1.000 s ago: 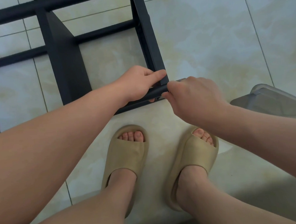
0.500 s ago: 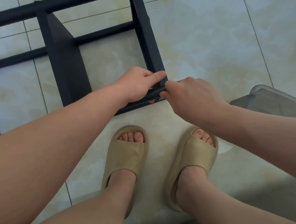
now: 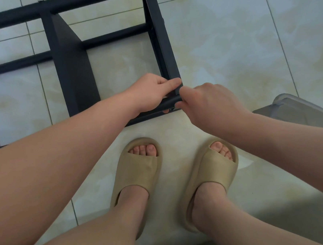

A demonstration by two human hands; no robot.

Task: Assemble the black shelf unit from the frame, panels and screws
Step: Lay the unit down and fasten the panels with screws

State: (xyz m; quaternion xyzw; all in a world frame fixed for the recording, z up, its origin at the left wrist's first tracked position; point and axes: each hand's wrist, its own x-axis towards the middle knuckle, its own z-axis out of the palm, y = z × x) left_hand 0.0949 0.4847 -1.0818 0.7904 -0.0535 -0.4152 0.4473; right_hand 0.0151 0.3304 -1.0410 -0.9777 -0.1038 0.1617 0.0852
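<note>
Black metal fills the 11 o'clock part of the head view, where the frame [image 3: 161,46] lies on the pale tiled floor [image 3: 227,42], its bars crossing the tiles. A dark panel [image 3: 74,76] stands among the bars at 10 o'clock. The frame's near corner sits at the centre of the view, and both hands meet there. The left hand [image 3: 151,92] comes in from 8 o'clock, fingers curled round the near bar and the forefinger laid along the corner's top edge. The right hand [image 3: 210,104] comes in from 4 o'clock, fingers bunched and pinching the end of that same bar, its fingertips touching the left hand's. I cannot tell whether anything small lies between them. Tan sandals [image 3: 139,173] stand on the floor at 6 o'clock, just beside the frame's near bar. A grey translucent bin [image 3: 298,112] shows at 3 o'clock, apart from the frame.
</note>
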